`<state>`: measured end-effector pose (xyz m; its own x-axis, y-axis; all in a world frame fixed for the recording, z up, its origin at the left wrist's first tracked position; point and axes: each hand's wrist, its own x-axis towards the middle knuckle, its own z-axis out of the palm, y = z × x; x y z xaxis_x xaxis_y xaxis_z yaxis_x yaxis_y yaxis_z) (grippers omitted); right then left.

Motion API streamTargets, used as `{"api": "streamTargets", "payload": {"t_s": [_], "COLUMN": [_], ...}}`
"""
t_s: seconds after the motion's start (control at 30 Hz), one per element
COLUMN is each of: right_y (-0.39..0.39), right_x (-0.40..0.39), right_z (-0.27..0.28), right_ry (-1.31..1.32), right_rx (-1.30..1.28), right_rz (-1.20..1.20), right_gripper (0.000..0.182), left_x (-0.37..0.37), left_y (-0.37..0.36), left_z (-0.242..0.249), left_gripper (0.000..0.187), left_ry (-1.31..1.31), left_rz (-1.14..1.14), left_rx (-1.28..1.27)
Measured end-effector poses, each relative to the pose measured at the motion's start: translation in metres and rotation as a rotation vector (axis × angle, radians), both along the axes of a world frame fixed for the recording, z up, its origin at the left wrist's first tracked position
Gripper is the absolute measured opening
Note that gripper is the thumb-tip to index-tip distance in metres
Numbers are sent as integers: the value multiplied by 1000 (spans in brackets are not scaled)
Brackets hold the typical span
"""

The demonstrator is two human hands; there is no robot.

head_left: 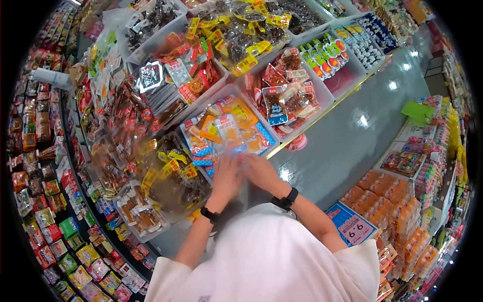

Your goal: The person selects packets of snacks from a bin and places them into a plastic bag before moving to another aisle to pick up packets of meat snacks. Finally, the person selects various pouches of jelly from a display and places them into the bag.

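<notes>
My left hand (227,176) and my right hand (260,172) come together at the near edge of a clear plastic bin (273,147). Their fingers are smeared by motion, so whether they grip anything cannot be made out. A blurred bluish-white packet (238,149) shows right at the fingertips. Inside the bin lie flat snack packets in orange (240,114) and in blue and white (200,146). One orange packet with a pale label (228,127) rests on top, just beyond my fingers. Both wrists wear black bands.
Beside this bin stand a bin of red and brown snack packs (297,95) and a heap of yellow-labelled bags (173,166). A grey floor aisle (347,126) runs to the right. Stacked orange packs (382,189) with a blue price sign (352,224) stand at right.
</notes>
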<state>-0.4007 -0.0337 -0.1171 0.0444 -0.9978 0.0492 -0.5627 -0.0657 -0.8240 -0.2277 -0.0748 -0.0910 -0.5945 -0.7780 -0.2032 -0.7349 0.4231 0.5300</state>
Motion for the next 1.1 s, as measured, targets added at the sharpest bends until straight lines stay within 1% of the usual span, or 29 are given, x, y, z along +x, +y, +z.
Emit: {"api": "streamTargets", "payload": {"t_s": [0.03, 0.1, 0.13, 0.2, 0.23, 0.3, 0.37, 0.4, 0.43, 0.47, 0.57, 0.63, 0.67, 0.7, 0.73, 0.77, 0.83, 0.87, 0.93, 1.0, 1.07, 1.1], "right_y": [6, 19, 25, 41, 49, 67, 90, 103, 115, 128, 175, 213, 234, 257, 279, 301, 341, 360, 393, 422, 445, 457], "right_x": [1, 5, 8, 18, 22, 33, 48, 55, 61, 66, 84, 92, 94, 97, 100, 100, 103, 106, 104, 104, 104, 103], "right_z": [5, 18, 25, 45, 53, 48, 53, 59, 63, 64, 64, 74, 76, 78, 79, 81, 82, 82, 87, 85, 84, 83], "right_ry": [14, 18, 13, -1, -22, -13, -3, 43, 88, 103, 132, 114, 126, 78, 26, 29, 50, 42, 24, 61, -53, -60], "right_rx": [-42, -38, -24, -41, -57, -92, -141, -87, -32, -48, -50, -15, -12, 16, 42, 46, -11, -5, 80, 52, -12, -19], "right_rz": [-5, -2, 0, -41, -69, -69, -69, -91, -113, -131, -238, -328, -377, -475, -572, -622, -867, -924, -1153, -1256, -1309, -1344], "right_gripper": [25, 22, 19, 16, 14, 13, 13, 12, 12, 12, 14, 14, 14, 14, 14, 14, 14, 14, 16, 17, 17, 17], "left_x": [3, 10, 15, 25, 29, 41, 57, 66, 74, 84, 101, 105, 102, 100, 98, 92, 76, 71, 59, 46, 36, 33], "left_y": [5, 17, 23, 39, 47, 58, 73, 79, 87, 97, 123, 143, 152, 162, 173, 181, 193, 201, 214, 223, 234, 241], "left_z": [4, 11, 10, 11, 14, 20, 22, 20, 9, -3, -8, -22, -28, -31, -28, -26, -12, -6, 3, 3, 2, -3], "left_gripper": [63, 62, 62, 58, 58, 51, 49, 46, 45, 43, 41, 39, 39, 38, 38, 38, 38, 38, 37, 35, 35, 36], "left_ry": [10, 116, 127, 174, 191, 248, 267, 272, 232, 261, 264, 313, 320, 288, 252, 269, 277, 282, 238, 279, 258, 219], "left_rz": [-2, 33, 22, -116, -133, -171, -211, -231, -238, -243, -292, -283, -332, -368, -404, -471, -563, -605, -687, -730, -765, -772], "left_rx": [-9, 153, 146, -15, -21, 92, 97, 112, 105, 40, 64, 161, 170, 197, 223, 227, 269, 311, 368, 273, 293, 280]}}
